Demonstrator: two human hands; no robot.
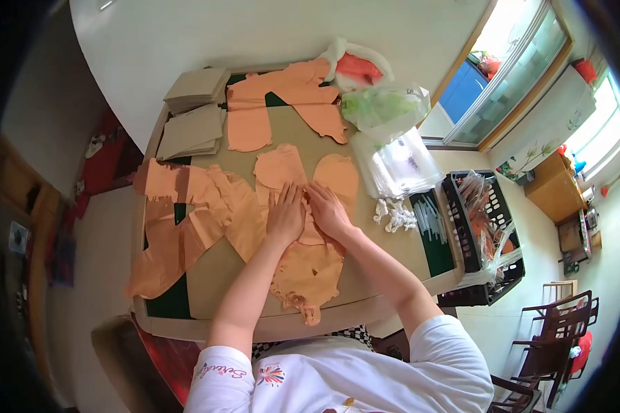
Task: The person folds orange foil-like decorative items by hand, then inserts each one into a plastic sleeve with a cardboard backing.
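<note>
An orange, flat, deflated-looking figure (308, 265) lies in the middle of the table, with a rounded lower part near the front edge and two lobes at the top. My left hand (286, 212) rests flat on its upper middle, fingers stretched out and pointing away from me. Beside it, almost touching, my right hand (327, 208) lies flat on the same piece, fingers extended. To the left, another orange sheet-like piece (196, 224) is spread out with folds. A further orange piece (249, 127) lies at the back of the table.
Stacked cardboard sheets (191, 131) sit at the back left. Clear plastic bags (398, 165), small white items (395, 215) and thin pale sticks (430, 219) lie on the right. A black crate (465, 224) stands beside the table's right edge, near dark chairs (554, 330).
</note>
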